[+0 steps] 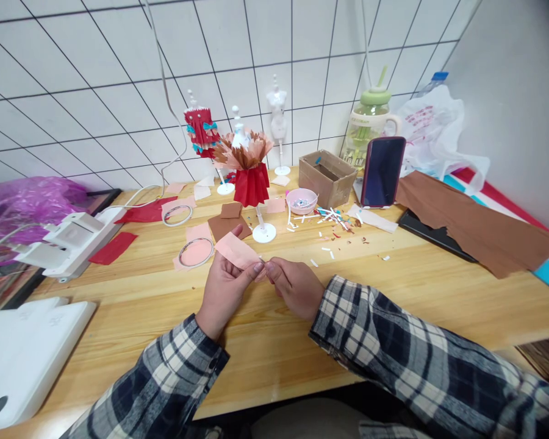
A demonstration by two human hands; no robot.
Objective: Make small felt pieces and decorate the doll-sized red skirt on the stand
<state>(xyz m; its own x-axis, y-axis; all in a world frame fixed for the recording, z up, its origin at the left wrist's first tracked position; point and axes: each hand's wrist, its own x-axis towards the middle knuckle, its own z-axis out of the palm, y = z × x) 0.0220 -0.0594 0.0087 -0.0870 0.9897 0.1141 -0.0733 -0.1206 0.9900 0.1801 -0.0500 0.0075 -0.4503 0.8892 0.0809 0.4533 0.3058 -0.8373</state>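
A small sheet of pink crepe paper (236,250) is held in front of me, above the wooden table. My left hand (226,283) pinches it between thumb and fingers. At the paper's right corner, the fingertips of my right hand (295,285) are closed, touching my left thumb; a thin dark bit shows there, too small to name. Just beyond stands a miniature dress form (251,177) with a red pleated skirt and a pink and brown petal-like paper top. Brown paper pieces (231,227) lie behind my left hand.
Behind stand a dress form in red (202,131) and a bare white one (278,116). To the right are a pink bowl (301,200), paper scraps, a cardboard box (327,177), a phone (383,172) and a bottle (368,125). A power strip (82,241) lies left.
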